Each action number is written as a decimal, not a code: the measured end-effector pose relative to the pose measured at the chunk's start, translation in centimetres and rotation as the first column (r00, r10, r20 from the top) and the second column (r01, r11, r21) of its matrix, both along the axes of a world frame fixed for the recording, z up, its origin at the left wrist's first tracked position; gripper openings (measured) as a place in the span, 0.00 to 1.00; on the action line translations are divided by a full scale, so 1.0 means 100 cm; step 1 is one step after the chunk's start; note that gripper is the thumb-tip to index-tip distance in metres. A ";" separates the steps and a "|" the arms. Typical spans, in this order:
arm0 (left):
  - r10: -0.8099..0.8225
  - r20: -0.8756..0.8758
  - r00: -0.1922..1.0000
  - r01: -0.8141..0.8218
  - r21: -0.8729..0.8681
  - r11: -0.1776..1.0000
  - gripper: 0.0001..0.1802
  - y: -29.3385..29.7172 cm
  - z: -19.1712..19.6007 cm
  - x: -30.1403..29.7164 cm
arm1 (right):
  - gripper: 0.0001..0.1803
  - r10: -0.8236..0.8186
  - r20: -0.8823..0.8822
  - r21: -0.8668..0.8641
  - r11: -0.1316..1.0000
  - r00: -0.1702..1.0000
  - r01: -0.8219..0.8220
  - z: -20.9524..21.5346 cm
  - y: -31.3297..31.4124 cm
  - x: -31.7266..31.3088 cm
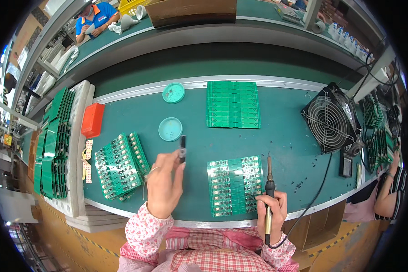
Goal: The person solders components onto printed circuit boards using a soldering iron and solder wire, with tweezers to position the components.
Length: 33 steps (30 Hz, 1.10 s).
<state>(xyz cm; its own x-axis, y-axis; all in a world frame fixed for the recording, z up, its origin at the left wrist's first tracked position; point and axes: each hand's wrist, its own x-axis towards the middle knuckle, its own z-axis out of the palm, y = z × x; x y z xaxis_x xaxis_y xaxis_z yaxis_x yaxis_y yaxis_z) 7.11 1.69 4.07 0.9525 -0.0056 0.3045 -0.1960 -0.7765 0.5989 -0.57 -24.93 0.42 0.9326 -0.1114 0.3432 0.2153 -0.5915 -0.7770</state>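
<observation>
My right hand (273, 211) grips a soldering iron (269, 186) with a gold and black handle, its tip pointing away from me. The iron stands over the right edge of a green circuit board panel (233, 186) with rows of small parts, lying flat before me. Between the fingertips of my left hand (164, 183) is a slim black object (182, 149) with a greyish middle, slightly blurred, its kind unclear. It is held upright just below a round turquoise dish (170, 129). A stack of populated board panels (118, 167) lies left of my left hand.
A second turquoise dish (173, 93) and a bare green panel stack (233, 104) lie farther back. At right stand a black fan (327, 119) and a trailing cord (319, 190). Left are a red box (93, 120) and racked boards (54, 149) on white foam (79, 181). Co-workers sit beyond.
</observation>
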 end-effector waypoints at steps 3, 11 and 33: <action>-0.015 -0.013 1.000 0.010 -0.337 0.942 0.15 -0.006 -0.008 0.008 | 0.11 0.006 0.008 -0.010 1.000 1.000 -0.006 0.000 0.000 0.000; -0.013 -0.215 0.977 -0.034 -0.213 0.977 0.11 -0.015 -0.017 0.012 | 0.11 0.009 0.017 -0.021 1.000 1.000 -0.009 0.002 0.000 0.002; 0.029 -0.065 0.997 -0.047 -0.301 0.953 0.08 -0.026 -0.047 0.042 | 0.12 0.022 -0.049 0.004 1.000 0.999 -0.022 0.005 -0.002 0.002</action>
